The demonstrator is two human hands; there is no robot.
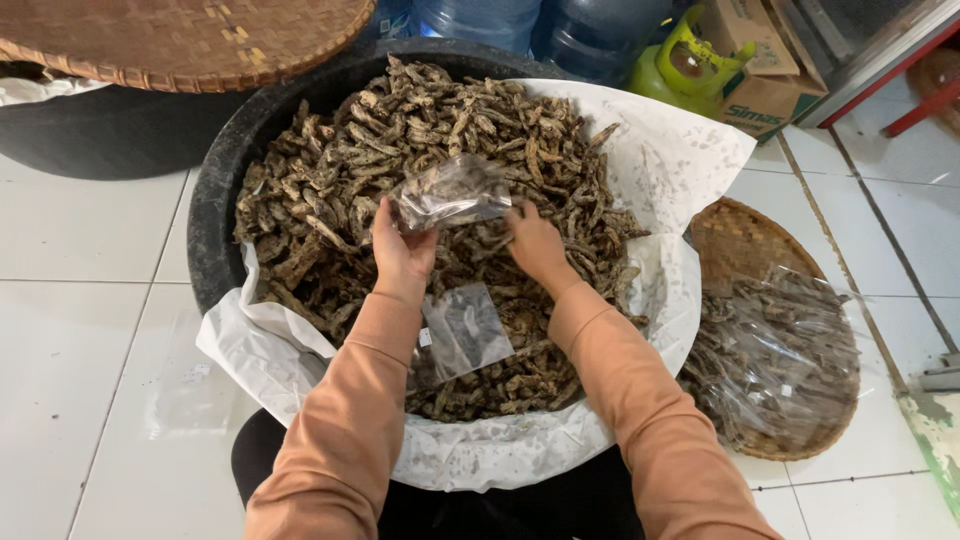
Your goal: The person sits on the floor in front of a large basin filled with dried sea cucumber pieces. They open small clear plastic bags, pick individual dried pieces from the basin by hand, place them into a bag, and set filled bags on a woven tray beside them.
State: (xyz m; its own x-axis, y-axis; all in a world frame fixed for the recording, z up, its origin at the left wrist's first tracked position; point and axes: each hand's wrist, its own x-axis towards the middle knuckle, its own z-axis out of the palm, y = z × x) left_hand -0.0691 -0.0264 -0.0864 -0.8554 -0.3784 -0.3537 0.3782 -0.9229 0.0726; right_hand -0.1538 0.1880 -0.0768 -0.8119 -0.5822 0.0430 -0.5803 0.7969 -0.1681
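Hands: left hand (402,252) grips clear bag (452,194); right hand (535,243) closed in dried fish (330,180) beside it

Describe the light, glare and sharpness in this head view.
Head view: even, soft daylight with faint shadows; white glare on the clear bag held by the left hand and on the packed bags in the tray; the dried fish look sharp; the right hand shows no motion blur.

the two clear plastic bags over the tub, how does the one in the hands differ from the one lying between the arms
The held bag is lifted above the dried snacks, pinched by the left hand, with the right hand at its edge; the loose bag lies on the pile. The held bag looks crumpled and partly filled; the loose bag lies flat and looks empty. Both are clear plastic.
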